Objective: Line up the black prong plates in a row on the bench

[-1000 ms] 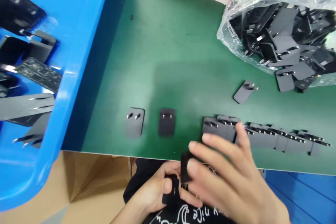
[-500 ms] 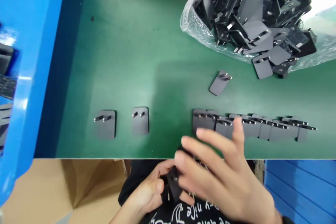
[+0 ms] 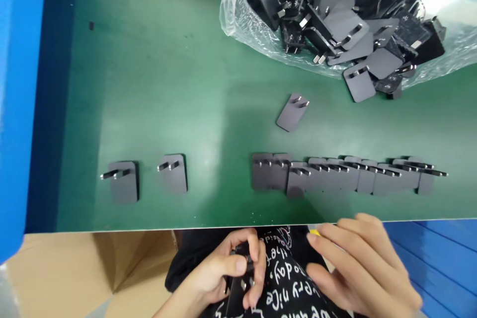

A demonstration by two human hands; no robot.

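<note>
Below the table's front edge, my left hand [image 3: 227, 268] is closed around a black plug piece [image 3: 238, 283] with metal prongs; the fingers hide much of it, and I cannot tell whether it is one piece or more. My right hand [image 3: 365, 263] hovers at the table edge to the right, fingers loosely stretched and holding nothing visible. Just beyond it runs a row of overlapping dark grey plug pieces [image 3: 320, 179], prongs up. Two more stand apart on the left, a wider plug piece [image 3: 124, 186] and a narrower plug piece [image 3: 175, 176]. A single tilted plug piece [image 3: 290, 114] lies behind the row.
A clear plastic bag [image 3: 238, 15] full of black plug pieces [image 3: 346, 25] lies open at the back right. The blue bin wall [image 3: 18, 109] borders the green table [image 3: 149, 84] on the left. Cardboard [image 3: 67, 278] is below left, blue panels [image 3: 439, 258] below right.
My right hand has drawn away from my left hand, moving right. My left hand keeps hold of the black plug piece. The view has shifted, so the table things appear farther left.
</note>
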